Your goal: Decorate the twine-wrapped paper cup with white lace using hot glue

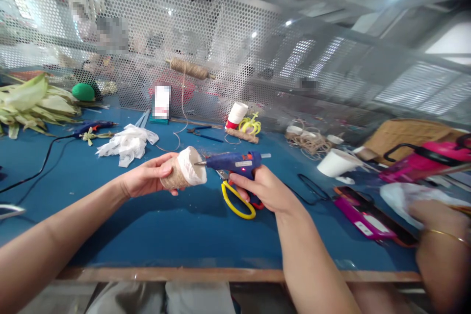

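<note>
L arm comes in from low L, R arm from low R; both reach fwd over the blue bench (147,240). L hand (150,174) grips a small round cup w/ brown string and a white top (179,172), tipped R above the bench. R hand (263,186) has its grip round a dark blue glue gun (231,163), tip at the cup's rim. Can't tell if they touch. R hand hides part of the yellow-handled scissors (239,214).
</note>
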The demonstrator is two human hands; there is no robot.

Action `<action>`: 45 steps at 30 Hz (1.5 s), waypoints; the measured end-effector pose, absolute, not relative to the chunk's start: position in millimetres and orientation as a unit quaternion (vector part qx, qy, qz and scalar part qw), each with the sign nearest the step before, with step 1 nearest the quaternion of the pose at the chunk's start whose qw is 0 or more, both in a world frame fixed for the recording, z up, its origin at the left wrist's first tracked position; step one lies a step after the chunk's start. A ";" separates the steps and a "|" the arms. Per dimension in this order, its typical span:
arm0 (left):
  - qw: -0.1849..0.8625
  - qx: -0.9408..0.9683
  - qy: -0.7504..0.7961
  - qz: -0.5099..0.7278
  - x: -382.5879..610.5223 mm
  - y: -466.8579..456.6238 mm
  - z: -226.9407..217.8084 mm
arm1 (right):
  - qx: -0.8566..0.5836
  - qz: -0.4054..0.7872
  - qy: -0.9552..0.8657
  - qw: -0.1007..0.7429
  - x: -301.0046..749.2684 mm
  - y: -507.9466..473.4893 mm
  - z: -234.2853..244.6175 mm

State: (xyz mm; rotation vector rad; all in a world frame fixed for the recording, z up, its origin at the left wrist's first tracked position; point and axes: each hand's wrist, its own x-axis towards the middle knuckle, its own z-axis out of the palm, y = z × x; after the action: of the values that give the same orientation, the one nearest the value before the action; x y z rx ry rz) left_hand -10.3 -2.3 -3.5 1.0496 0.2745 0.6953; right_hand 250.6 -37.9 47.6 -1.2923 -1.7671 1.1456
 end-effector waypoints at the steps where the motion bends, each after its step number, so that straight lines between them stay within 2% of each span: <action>1: 0.792 0.490 0.138 0.337 -10.3 -2.3 -3.0 | -0.482 0.445 -0.670 0.348 250.9 -38.5 47.8; 6: 0.740 0.506 0.209 0.390 -8.1 -3.5 2.2 | -0.453 0.445 -0.647 0.422 250.4 -41.5 48.0; 12: 0.637 0.538 0.288 0.471 -4.6 0.2 0.6 | -0.531 0.290 -0.683 0.408 243.7 -44.1 44.6; 16: 0.615 0.552 0.290 0.482 -4.6 2.2 -1.7 | -0.552 0.177 -0.726 0.370 238.9 -43.9 39.8; 21: 0.593 0.575 0.290 0.483 -5.0 2.1 -2.9 | -0.530 0.097 -0.760 0.364 235.7 -41.9 34.3; 32: 0.580 0.584 0.303 0.481 -4.0 0.0 -0.4 | -0.527 0.023 -0.769 0.361 239.4 -36.8 24.7; 45: 0.583 0.586 0.293 0.480 -5.0 -0.2 -0.6 | -0.517 0.017 -0.772 0.368 240.5 -35.2 23.2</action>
State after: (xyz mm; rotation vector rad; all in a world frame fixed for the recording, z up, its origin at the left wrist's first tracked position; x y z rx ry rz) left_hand -5.0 -0.2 -0.6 1.3684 0.6834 1.1200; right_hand 240.5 -35.2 23.2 -1.3281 -1.9830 0.0435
